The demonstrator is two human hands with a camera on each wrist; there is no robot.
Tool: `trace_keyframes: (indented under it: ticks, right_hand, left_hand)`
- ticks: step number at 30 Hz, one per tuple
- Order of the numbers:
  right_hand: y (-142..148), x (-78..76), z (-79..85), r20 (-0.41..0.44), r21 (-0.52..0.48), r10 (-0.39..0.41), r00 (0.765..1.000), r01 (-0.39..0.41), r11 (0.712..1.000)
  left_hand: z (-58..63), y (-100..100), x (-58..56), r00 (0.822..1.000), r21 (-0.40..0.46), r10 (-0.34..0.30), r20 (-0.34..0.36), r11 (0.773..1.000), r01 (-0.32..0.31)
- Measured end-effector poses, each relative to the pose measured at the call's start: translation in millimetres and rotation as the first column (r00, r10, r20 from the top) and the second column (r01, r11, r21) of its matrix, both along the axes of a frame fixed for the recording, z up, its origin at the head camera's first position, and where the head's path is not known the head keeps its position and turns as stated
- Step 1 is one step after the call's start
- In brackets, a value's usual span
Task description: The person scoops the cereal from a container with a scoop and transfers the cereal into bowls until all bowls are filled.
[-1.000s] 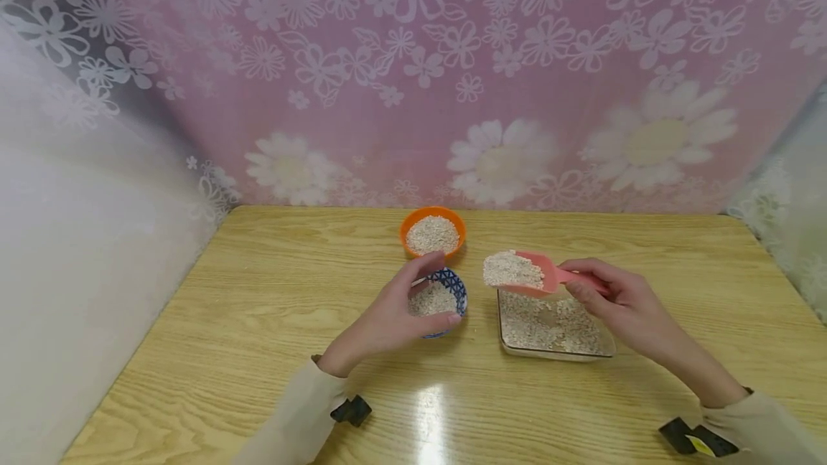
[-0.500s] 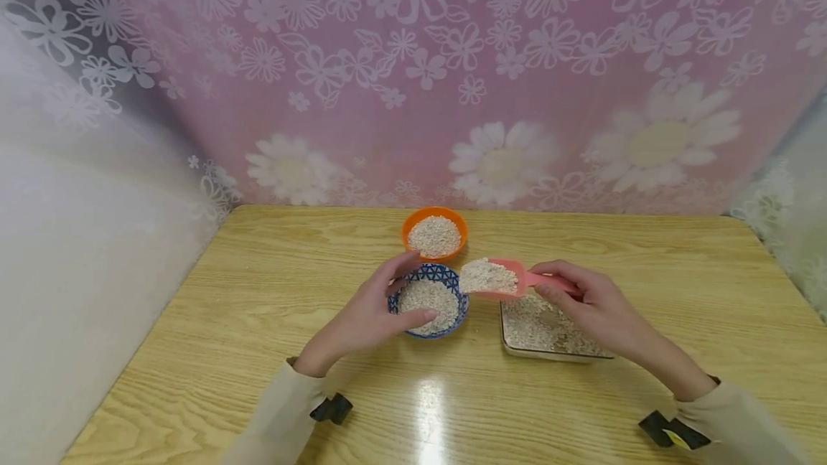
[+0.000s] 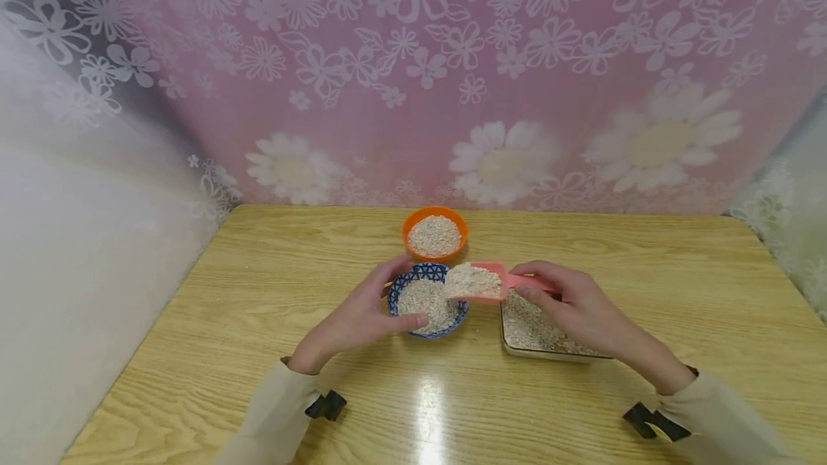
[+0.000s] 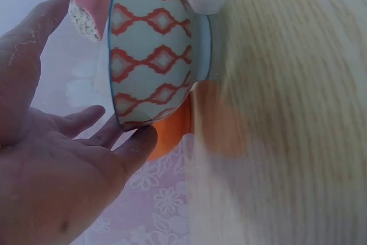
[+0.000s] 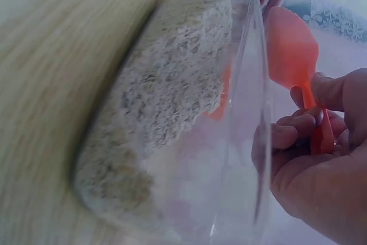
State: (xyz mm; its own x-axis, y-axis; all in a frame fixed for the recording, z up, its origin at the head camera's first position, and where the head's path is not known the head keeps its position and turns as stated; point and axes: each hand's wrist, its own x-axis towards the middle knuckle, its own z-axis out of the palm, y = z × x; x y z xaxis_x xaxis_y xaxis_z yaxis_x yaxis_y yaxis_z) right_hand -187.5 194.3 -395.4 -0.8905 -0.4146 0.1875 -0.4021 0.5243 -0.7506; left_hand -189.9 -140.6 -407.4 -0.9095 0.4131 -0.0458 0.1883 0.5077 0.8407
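My right hand (image 3: 578,307) grips the handle of a pink scoop (image 3: 497,277), loaded with oat flakes (image 3: 470,283). The scoop's front end is over the right side of a bowl (image 3: 418,273), blue-patterned inside and holding oats. Red diamond shapes decorate the outside of this bowl (image 4: 152,55) in the left wrist view. My left hand (image 3: 355,316) is at the bowl's left side, fingertips against the rim and thumb stretched out above the near part. Beneath the right hand stands a clear rectangular container (image 3: 555,356) with more oats.
Just behind the patterned bowl, an orange bowl (image 3: 406,235) of oats stands on the wooden table (image 3: 258,285). A flowered pink curtain (image 3: 388,149) hangs along the table's far edge.
The right hand has carried the loaded scoop leftward from above the container to the patterned bowl. My left hand has shifted left, uncovering more of that bowl.
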Motion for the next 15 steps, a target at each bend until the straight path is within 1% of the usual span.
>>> trace_keyframes:
  ticks: [5, 10, 15]
  right_hand:
    - [-8.5, -1.2, 5.2, -0.045, 0.052, 0.009, 0.999, -0.006, 0.999]
    - [-15.2, -0.8, 10.2, -0.072, 0.073, 0.039, 0.997, -0.034, 0.997]
    - [-19.2, -1.6, 13.9, -0.077, 0.105, 0.068, 0.995, -0.060, 0.993]
  left_hand:
    - [-2.8, 1.9, 1.2, 1.000, -0.074, -0.008, -0.018, 0.997, 0.006]
    - [-6.0, 3.5, 2.0, 0.999, -0.093, 0.001, -0.036, 0.996, -0.005]
    - [-11.9, 3.9, 1.9, 0.999, -0.103, -0.007, -0.039, 0.995, 0.003]
